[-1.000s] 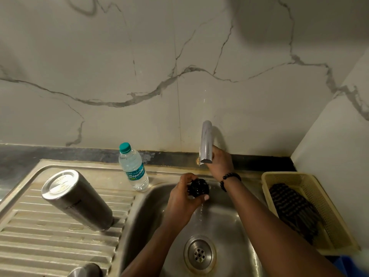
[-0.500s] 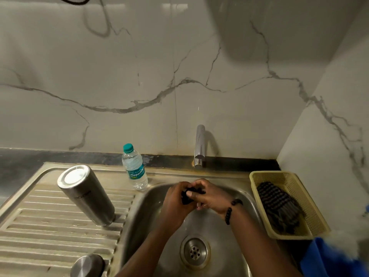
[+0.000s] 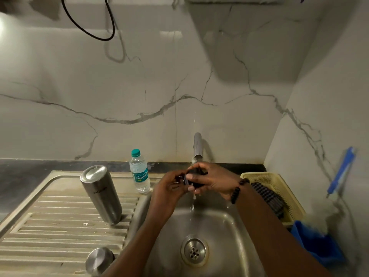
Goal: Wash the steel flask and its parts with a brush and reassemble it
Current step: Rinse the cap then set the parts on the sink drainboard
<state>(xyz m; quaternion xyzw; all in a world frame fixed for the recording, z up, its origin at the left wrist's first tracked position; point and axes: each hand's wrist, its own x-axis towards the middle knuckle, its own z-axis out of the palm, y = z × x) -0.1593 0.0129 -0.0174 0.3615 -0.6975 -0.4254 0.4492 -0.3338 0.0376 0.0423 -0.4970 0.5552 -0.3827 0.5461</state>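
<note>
Since a second ago, the right hand (image 3: 214, 181) has left the tap (image 3: 198, 145) and joined the left hand (image 3: 169, 191); both now pinch the small black flask part (image 3: 188, 179) under running water above the sink (image 3: 229, 236). At nine o'clock, the steel flask (image 3: 100, 193) stands inverted on the drainboard (image 3: 50, 226); a steel cap (image 3: 99, 258) lies at seven o'clock.

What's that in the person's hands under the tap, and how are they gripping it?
A small black flask part, held by both hands: left hand at its left side, right hand around its right side. Exact grip spots are hidden.
</note>
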